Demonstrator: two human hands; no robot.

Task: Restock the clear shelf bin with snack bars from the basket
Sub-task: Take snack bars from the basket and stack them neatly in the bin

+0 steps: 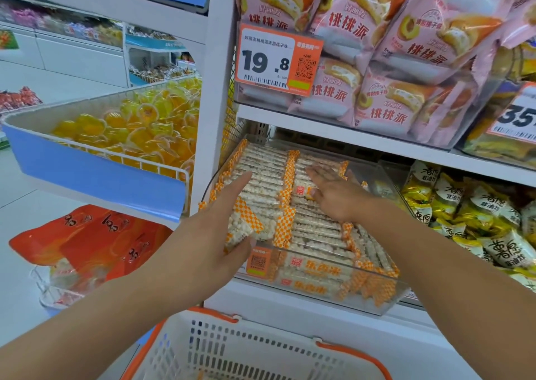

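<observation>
A clear shelf bin (374, 298) on the middle shelf holds several rows of white snack bars with orange checkered ends (316, 234). My left hand (214, 229) grips a small bundle of snack bars (246, 220) over the bin's front left part, thumb beneath and fingers along the top. My right hand (336, 194) lies flat with straight fingers on the bars in the middle of the bin. A white basket with orange rim (232, 350) stands below in front of me; what it holds is hidden.
Pink cake packs (377, 46) fill the shelf above, behind a 19.8 price tag (278, 59). Yellow snack bags (464, 214) sit right of the bin. At left is a wire tray of yellow jelly cups (136, 127), with red bags (92, 240) below.
</observation>
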